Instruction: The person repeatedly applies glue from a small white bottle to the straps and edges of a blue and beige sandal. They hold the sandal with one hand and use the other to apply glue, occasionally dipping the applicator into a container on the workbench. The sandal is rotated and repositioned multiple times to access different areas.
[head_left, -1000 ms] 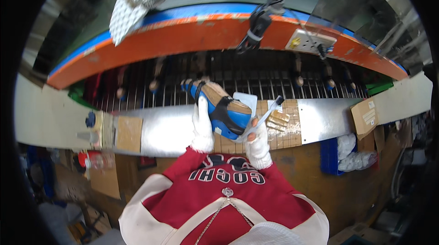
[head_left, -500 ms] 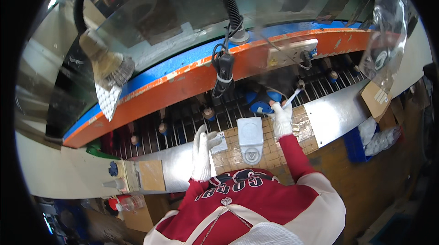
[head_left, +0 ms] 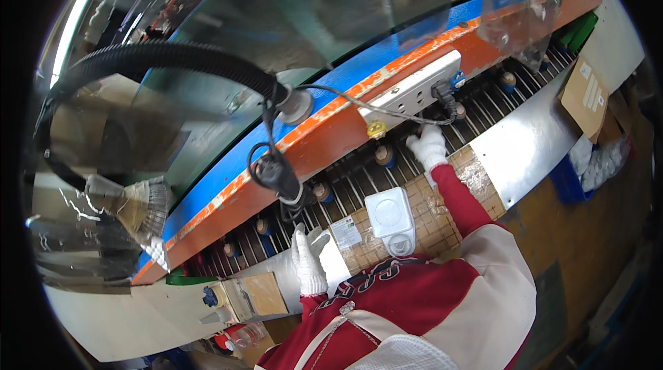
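Note:
My right hand [head_left: 429, 148], in a white knitted glove, reaches over the dark slatted rack [head_left: 356, 187], just below the orange beam. Its fingertips are partly hidden there, so I cannot make out whether they hold anything. My left hand [head_left: 308, 259], gloved the same way, is at the rack's near edge with its fingers extended and nothing in it. Between the two hands a whitish plastic piece [head_left: 390, 210] with a square body and a rounded end lies on a tan, grid-marked board [head_left: 449, 197]. Beside it is a printed paper label [head_left: 347, 232].
An orange beam [head_left: 331, 126] with a blue top runs across, carrying a white power strip [head_left: 414, 93] and cable. Several brown-topped knobs [head_left: 385, 156] stand along the rack. A brush [head_left: 135, 207] hangs at left. Cardboard [head_left: 585, 98] and a blue bin [head_left: 573, 180] are at right.
My right hand has moved farther in under the beam; the blue object and white stick at it no longer show. My left hand stays extended. The whole view has tilted.

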`<action>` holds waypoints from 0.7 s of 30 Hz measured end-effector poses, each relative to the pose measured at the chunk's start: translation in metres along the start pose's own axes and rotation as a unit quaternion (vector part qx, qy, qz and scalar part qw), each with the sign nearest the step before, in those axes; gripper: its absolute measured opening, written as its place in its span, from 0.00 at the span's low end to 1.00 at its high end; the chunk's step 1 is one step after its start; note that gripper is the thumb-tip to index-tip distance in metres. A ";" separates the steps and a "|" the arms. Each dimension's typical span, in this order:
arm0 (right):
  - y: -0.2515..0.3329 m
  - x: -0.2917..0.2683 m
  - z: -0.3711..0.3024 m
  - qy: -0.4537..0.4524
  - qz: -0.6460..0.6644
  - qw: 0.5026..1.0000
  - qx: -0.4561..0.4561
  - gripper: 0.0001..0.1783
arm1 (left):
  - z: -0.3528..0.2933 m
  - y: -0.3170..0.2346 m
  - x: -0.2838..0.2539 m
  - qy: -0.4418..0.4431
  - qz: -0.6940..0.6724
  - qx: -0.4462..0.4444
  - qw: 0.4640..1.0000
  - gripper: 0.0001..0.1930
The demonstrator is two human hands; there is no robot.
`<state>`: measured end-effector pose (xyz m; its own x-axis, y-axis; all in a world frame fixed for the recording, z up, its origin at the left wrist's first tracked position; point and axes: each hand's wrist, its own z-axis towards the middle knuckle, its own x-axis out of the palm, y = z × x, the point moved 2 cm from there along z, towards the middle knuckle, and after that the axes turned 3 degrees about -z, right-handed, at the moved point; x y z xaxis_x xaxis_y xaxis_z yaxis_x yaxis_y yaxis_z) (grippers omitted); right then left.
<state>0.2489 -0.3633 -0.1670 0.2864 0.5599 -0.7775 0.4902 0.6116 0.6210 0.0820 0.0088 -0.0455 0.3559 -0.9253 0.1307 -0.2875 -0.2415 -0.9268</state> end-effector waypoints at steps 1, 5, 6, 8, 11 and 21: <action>0.000 -0.009 0.014 -0.060 -0.067 0.996 -0.020 0.31 | 0.002 -0.001 0.002 0.006 0.003 0.001 1.000 0.38; -0.031 -0.038 0.075 -0.133 -0.247 0.960 0.027 0.36 | 0.010 -0.003 0.007 0.013 -0.009 -0.020 1.000 0.37; -0.041 -0.039 0.095 -0.050 -0.215 0.973 0.062 0.37 | 0.011 -0.003 0.007 0.009 -0.004 -0.027 1.000 0.36; -0.059 -0.041 0.127 0.092 -0.147 0.982 0.079 0.41 | 0.013 -0.004 0.007 0.008 0.012 -0.024 1.000 0.36; -0.074 -0.041 0.139 0.100 -0.187 0.977 0.001 0.43 | 0.011 -0.003 0.008 0.026 0.026 -0.023 0.999 0.40; -0.071 -0.136 0.081 0.084 -0.068 0.993 -0.046 0.34 | -0.017 -0.009 0.028 0.133 0.027 0.025 0.990 0.35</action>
<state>0.2418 -0.5281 -0.1135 0.0785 0.5493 -0.8319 0.4352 0.7319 0.5243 0.0793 -0.0196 -0.0277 0.0914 -0.9825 0.1622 -0.2529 -0.1804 -0.9505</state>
